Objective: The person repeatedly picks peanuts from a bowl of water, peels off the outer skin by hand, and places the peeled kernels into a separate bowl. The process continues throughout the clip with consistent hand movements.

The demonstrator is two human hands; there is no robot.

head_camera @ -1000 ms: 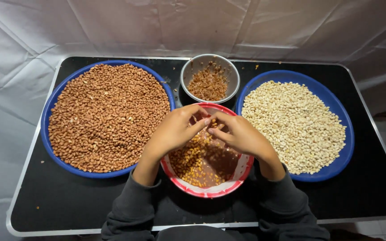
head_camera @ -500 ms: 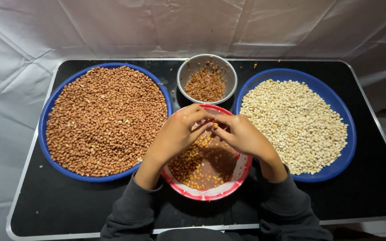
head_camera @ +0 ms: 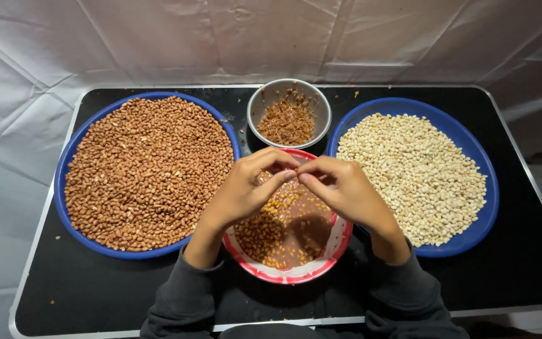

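Observation:
My left hand (head_camera: 244,186) and my right hand (head_camera: 341,188) meet fingertip to fingertip over the far side of a red-and-white rimmed bowl (head_camera: 305,271) that holds soaked peanuts in brownish water. The fingers of both hands pinch together around something small, most likely a peanut, which is hidden between them. A small metal bowl (head_camera: 263,103) with reddish-brown skins stands just beyond my hands.
A large blue tray (head_camera: 65,163) heaped with brown unpeeled peanuts lies at the left. A second blue tray (head_camera: 488,207) with pale peeled peanuts lies at the right. All stand on a black table (head_camera: 89,289) with a metal edge, white cloth behind.
Both hands have stayed over the bowl, fingers working together. The view has shifted slightly; the pinched fingertips have closed up.

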